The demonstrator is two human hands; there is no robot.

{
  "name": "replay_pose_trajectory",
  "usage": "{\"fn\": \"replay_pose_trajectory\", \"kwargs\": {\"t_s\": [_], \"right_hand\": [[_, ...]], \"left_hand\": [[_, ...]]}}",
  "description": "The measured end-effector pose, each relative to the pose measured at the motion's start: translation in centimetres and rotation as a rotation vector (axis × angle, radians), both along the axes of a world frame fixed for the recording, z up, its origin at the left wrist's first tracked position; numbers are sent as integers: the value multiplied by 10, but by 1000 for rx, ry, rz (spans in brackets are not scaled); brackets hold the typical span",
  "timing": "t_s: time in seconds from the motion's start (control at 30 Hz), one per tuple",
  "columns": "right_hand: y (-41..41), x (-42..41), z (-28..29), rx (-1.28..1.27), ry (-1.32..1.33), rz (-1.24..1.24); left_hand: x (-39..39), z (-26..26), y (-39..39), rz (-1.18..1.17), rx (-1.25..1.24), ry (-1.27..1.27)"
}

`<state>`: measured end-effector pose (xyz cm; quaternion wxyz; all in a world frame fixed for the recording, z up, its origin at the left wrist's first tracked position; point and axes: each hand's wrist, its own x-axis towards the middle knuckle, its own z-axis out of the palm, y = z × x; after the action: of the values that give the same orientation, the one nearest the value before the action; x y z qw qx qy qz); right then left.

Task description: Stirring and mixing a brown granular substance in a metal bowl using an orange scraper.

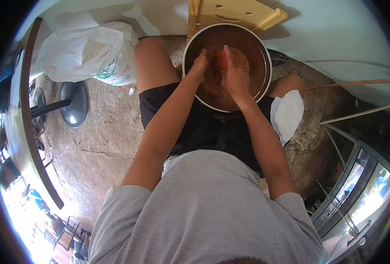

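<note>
A deep round metal bowl (269,71) with a pale rim rests between my knees. Brown, crumbly grain-like stuff (242,59) lies inside it, heaped towards the right. My left hand (200,66) reaches into the bowl on the left side, its fingers partly hidden and blurred. Opposite it, my right hand (237,79) is down in the bowl over the crumbly stuff, with one finger pointing away from me. Between the two hands shows a reddish patch (219,62); I cannot tell whether it is a lump, an object or the bowl's inside, nor whether either hand grips anything.
A white plastic flour sack (115,71) stands open at the left, near a table edge (26,109) and a round black pedestal base (73,105). A wooden piece (234,13) is beyond the bowl. White cloth (288,114) covers my right thigh. A glass-fronted cabinet (356,191) stands right.
</note>
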<state>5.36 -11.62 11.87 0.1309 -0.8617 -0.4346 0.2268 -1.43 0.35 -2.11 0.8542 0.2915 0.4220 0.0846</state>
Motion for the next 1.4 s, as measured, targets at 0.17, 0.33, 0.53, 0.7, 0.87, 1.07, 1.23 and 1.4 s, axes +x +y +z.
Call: {"fn": "replay_pose_trajectory", "kwargs": {"t_s": [0.17,0.33,0.53,0.7,0.87,1.07,1.23,1.4], "right_hand": [[-12,3,0,426,-139,-40],[-14,16,-14,228,-219,46],[-18,41,-9,-4,-164,-88],[-26,56,-19,-50,-212,-106],[-20,45,-2,90,-191,-138],[-14,38,0,63,-195,-88],[-12,43,-11,-89,-200,-79],[-17,54,-8,66,-301,-138]], "left_hand": [[3,0,-12,16,-29,35],[1,-6,-16,-338,525,106],[0,14,-91,-963,1356,780],[8,23,-95,-1011,1644,515],[9,38,-40,-701,1208,500],[-25,39,-9,-586,1288,596],[-17,7,-28,-630,1212,639],[-8,-1,-35,-558,1373,547]]}}
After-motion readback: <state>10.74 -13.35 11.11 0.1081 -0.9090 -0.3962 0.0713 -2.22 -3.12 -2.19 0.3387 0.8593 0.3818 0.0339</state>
